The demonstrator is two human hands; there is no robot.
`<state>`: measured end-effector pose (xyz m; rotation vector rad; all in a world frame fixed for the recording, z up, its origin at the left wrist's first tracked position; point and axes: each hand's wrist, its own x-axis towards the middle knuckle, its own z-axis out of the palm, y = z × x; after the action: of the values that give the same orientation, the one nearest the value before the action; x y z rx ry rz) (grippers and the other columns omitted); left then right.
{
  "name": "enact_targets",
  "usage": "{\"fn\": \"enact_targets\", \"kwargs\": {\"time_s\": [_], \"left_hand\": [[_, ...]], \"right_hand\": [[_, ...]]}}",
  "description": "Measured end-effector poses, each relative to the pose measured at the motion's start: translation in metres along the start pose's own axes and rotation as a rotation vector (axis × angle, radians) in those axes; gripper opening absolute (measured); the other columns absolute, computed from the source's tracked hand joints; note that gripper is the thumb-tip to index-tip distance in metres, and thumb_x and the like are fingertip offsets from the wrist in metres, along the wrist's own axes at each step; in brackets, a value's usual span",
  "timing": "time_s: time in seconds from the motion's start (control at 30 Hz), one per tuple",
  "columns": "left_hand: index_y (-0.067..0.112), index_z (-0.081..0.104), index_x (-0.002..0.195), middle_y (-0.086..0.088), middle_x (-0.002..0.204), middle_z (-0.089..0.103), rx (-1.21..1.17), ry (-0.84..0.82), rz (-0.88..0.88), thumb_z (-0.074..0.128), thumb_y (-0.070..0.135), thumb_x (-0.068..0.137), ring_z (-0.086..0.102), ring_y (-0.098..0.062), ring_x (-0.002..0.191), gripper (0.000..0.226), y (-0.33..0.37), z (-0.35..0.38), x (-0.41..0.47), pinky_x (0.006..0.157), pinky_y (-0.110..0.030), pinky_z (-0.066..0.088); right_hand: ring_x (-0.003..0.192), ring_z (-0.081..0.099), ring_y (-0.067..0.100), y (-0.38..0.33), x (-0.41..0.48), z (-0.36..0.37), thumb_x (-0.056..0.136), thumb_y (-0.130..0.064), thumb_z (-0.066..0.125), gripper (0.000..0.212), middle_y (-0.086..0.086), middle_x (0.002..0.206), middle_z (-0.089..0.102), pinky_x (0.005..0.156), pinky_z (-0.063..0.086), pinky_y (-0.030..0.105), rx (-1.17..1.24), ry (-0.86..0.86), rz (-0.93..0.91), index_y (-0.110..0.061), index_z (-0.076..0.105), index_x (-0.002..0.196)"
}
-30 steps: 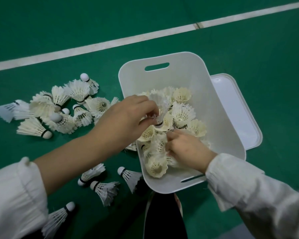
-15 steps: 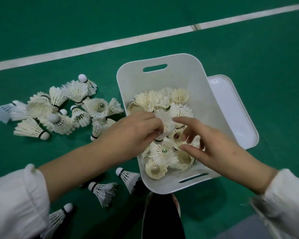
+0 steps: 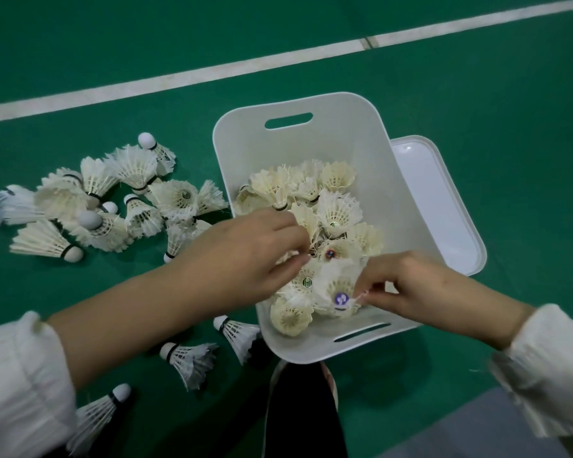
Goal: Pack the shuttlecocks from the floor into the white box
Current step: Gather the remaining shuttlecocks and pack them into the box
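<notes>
**Packing feather shuttlecocks into a box: both hands inside**

Head view. A rounded white plastic box (image 3: 311, 153) with slot handles stood open on the green court floor (image 3: 477, 94), close in front of the person, presumably so that either arm could reach inside. Its bottom held a heap of cream feather shuttlecocks (image 3: 338, 209), most lying cup upward. The right hand (image 3: 411, 282) reached in over the near rim and pinched, between thumb and forefinger, the feather edge of a white shuttlecock with a purple-marked cork (image 3: 339, 294), seemingly to settle it into the near corner. The left hand (image 3: 245, 256) came across the left rim with its fingers curled among the feathers; whether it gripped one could not be told. A pile of unpacked shuttlecocks (image 3: 129, 200) lay on the floor just left of the box, within the left arm's reach, and three loose shuttlecocks (image 3: 189, 358) lay nearer the person. A flat white lid (image 3: 444, 209) lay against the box's right wall, kept out of the way. A white court line (image 3: 212, 71) crossed the floor beyond. By judgement, roughly half the packing remained.
</notes>
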<state>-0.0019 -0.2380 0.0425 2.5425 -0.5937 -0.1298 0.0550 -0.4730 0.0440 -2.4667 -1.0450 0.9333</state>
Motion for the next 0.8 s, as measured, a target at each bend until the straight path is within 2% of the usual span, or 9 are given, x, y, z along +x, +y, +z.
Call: {"fn": "enact_targets", "kwargs": {"time_s": [0.17, 0.27, 0.33, 0.47, 0.53, 0.63, 0.7, 0.73, 0.8], "left_hand": [[0.019, 0.059, 0.087, 0.008, 0.082, 0.058, 0.038, -0.027, -0.043, 0.038, 0.035, 0.087, 0.051, -0.011, 0.077, 0.027, -0.013, -0.012, 0.0, 0.067, -0.037, 0.051], [0.024, 0.059, 0.09, 0.011, 0.085, 0.059, 0.078, -0.082, -0.054, 0.035, 0.041, 0.085, 0.054, -0.01, 0.079, 0.03, -0.02, -0.027, -0.002, 0.067, -0.038, 0.051], [0.027, 0.057, 0.092, 0.014, 0.087, 0.057, 0.133, -0.13, -0.056, 0.032, 0.044, 0.085, 0.054, -0.009, 0.079, 0.031, -0.026, -0.04, -0.004, 0.068, -0.034, 0.048], [0.029, 0.055, 0.091, 0.014, 0.086, 0.056, 0.207, -0.214, -0.032, 0.034, 0.044, 0.085, 0.054, -0.01, 0.076, 0.027, -0.037, -0.066, -0.016, 0.066, -0.03, 0.046], [0.029, 0.055, 0.092, 0.013, 0.087, 0.057, 0.248, -0.249, -0.018, 0.035, 0.042, 0.086, 0.054, -0.01, 0.077, 0.025, -0.042, -0.078, -0.027, 0.067, -0.03, 0.045], [0.029, 0.054, 0.096, 0.011, 0.093, 0.058, 0.333, -0.293, -0.015, 0.034, 0.041, 0.09, 0.054, -0.01, 0.08, 0.024, -0.051, -0.097, -0.046, 0.066, -0.026, 0.043], [0.029, 0.055, 0.099, 0.011, 0.096, 0.058, 0.373, -0.301, -0.041, 0.033, 0.04, 0.091, 0.053, -0.009, 0.083, 0.026, -0.059, -0.111, -0.064, 0.066, -0.024, 0.04], [0.028, 0.055, 0.1, 0.011, 0.097, 0.059, 0.366, -0.281, -0.053, 0.034, 0.04, 0.091, 0.053, -0.01, 0.083, 0.026, -0.062, -0.118, -0.074, 0.066, -0.025, 0.04], [0.026, 0.057, 0.099, 0.009, 0.096, 0.06, 0.321, -0.232, -0.094, 0.037, 0.038, 0.09, 0.054, -0.012, 0.084, 0.025, -0.07, -0.124, -0.101, 0.069, -0.028, 0.043]], "right_hand": [[0.096, 0.06, 0.013, 0.008, 0.017, 0.038, 0.086, -0.018, 0.058, 0.022, -0.004, 0.106, 0.068, 0.082, 0.043, 0.02, -0.169, -0.238, 0.079, -0.023, 0.069, 0.104], [0.1, 0.06, 0.012, 0.011, 0.033, 0.049, 0.087, -0.011, 0.054, 0.029, -0.003, 0.114, 0.067, 0.087, 0.042, 0.018, -0.162, -0.344, 0.118, -0.019, 0.066, 0.112], [0.106, 0.059, 0.014, 0.01, 0.038, 0.053, 0.09, -0.007, 0.05, 0.031, 0.0, 0.119, 0.065, 0.095, 0.043, 0.023, -0.229, -0.377, 0.111, -0.018, 0.063, 0.116], [0.11, 0.056, 0.015, -0.006, 0.034, 0.042, 0.091, -0.001, 0.043, 0.035, 0.001, 0.122, 0.06, 0.098, 0.044, 0.024, -0.357, -0.342, 0.053, -0.017, 0.059, 0.117], [0.108, 0.057, 0.014, -0.023, 0.031, 0.021, 0.089, -0.002, 0.045, 0.036, -0.002, 0.117, 0.059, 0.092, 0.047, 0.025, -0.445, -0.249, -0.007, -0.022, 0.058, 0.117], [0.099, 0.057, 0.013, -0.066, 0.031, -0.012, 0.093, -0.024, 0.043, 0.022, -0.008, 0.108, 0.056, 0.079, 0.048, 0.028, -0.501, -0.112, -0.125, -0.028, 0.056, 0.111], [0.094, 0.058, 0.013, -0.107, 0.035, -0.025, 0.093, -0.035, 0.035, 0.026, -0.009, 0.102, 0.057, 0.074, 0.047, 0.029, -0.499, -0.037, -0.215, -0.028, 0.057, 0.106], [0.088, 0.059, 0.015, -0.127, 0.04, -0.027, 0.092, -0.036, 0.034, 0.029, -0.008, 0.096, 0.059, 0.069, 0.048, 0.03, -0.486, 0.008, -0.275, -0.026, 0.059, 0.101], [0.079, 0.062, 0.017, -0.163, 0.055, -0.018, 0.089, -0.032, 0.042, 0.022, -0.005, 0.087, 0.061, 0.058, 0.049, 0.03, -0.474, 0.037, -0.393, -0.024, 0.062, 0.093]]}}
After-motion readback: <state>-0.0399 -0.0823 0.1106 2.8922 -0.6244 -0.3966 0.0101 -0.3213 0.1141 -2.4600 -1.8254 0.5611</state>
